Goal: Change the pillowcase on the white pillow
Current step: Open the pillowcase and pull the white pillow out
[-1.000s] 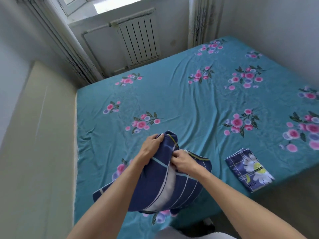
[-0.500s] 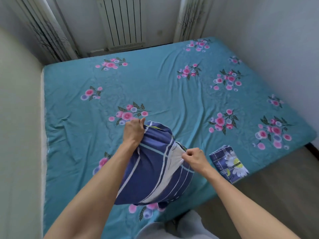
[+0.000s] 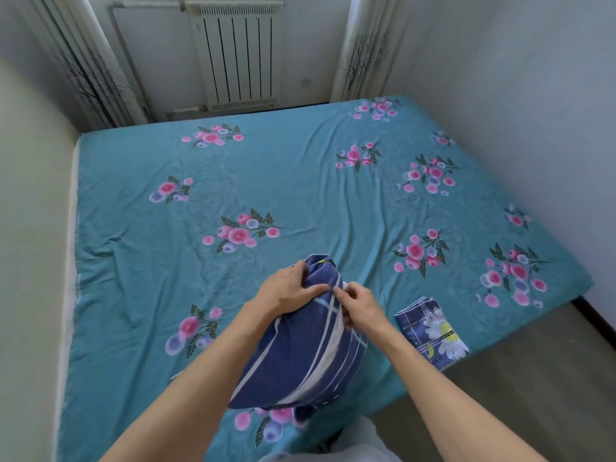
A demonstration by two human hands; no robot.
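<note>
A pillow in a dark blue pillowcase with white stripes is held up over the near edge of the bed. My left hand grips the case at its top end, thumb across the cloth. My right hand pinches the case's edge beside it, where a strip of white shows along the opening. A second, folded pillowcase, blue with a white daisy print, lies flat on the bed to the right of my right arm.
The bed has a teal sheet with pink flowers and fills the room between a cream panel on the left and a white wall at right. A radiator and curtains stand at the far end. Wooden floor shows at lower right.
My right hand has moved back in to the top of the pillow, close to my left hand. The view has tilted so the whole bed shows.
</note>
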